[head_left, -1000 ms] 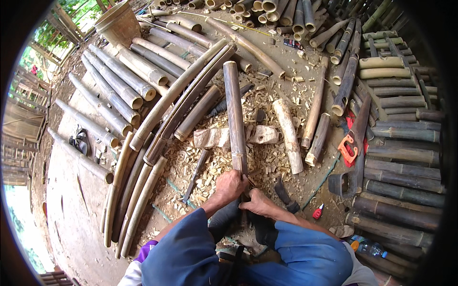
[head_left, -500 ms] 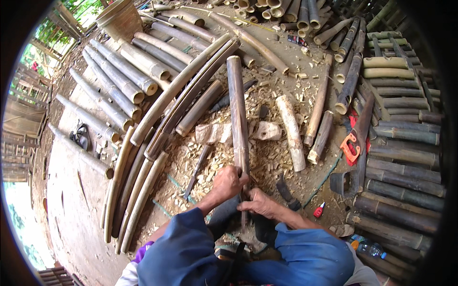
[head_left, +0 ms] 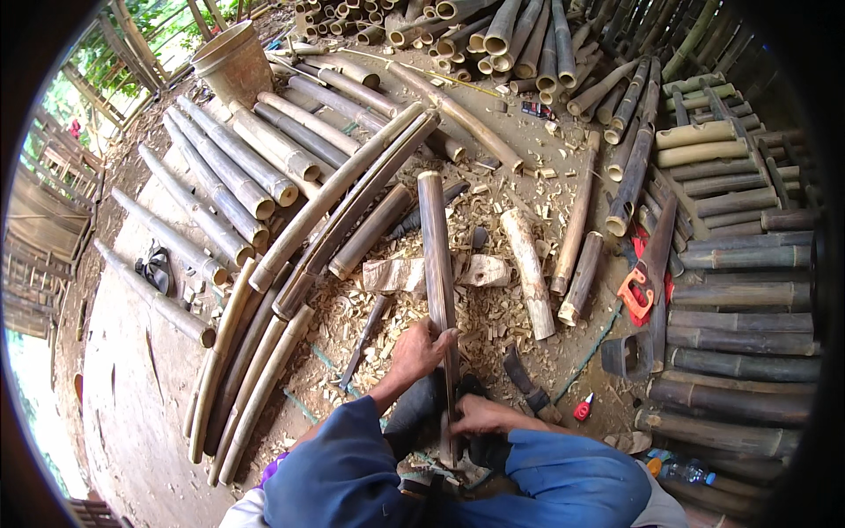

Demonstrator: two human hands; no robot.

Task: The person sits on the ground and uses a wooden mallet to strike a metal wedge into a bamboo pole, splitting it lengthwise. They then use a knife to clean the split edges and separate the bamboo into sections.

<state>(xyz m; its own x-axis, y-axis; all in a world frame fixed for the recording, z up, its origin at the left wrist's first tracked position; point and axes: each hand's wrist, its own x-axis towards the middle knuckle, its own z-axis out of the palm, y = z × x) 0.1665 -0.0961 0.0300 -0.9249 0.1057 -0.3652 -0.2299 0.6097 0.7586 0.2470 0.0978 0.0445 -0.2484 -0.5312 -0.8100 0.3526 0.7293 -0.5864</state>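
Seated on a dirt floor (head_left: 132, 370) littered with pale wood chips (head_left: 493, 312): left hand (head_left: 421, 347) wrapped around a long brown bamboo pole (head_left: 436, 246) lying lengthwise ahead, right hand (head_left: 475, 414) closed on the pole's near end by the blue-trousered knees (head_left: 563, 475). Nearby, a chopping log (head_left: 400, 275), an orange-handled saw (head_left: 650, 264), and stacked bamboo culms (head_left: 229, 167).

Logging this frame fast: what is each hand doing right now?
Left hand: closed around the upright bamboo pole.
Right hand: gripping the same pole lower down; whether it also holds a tool cannot be told.
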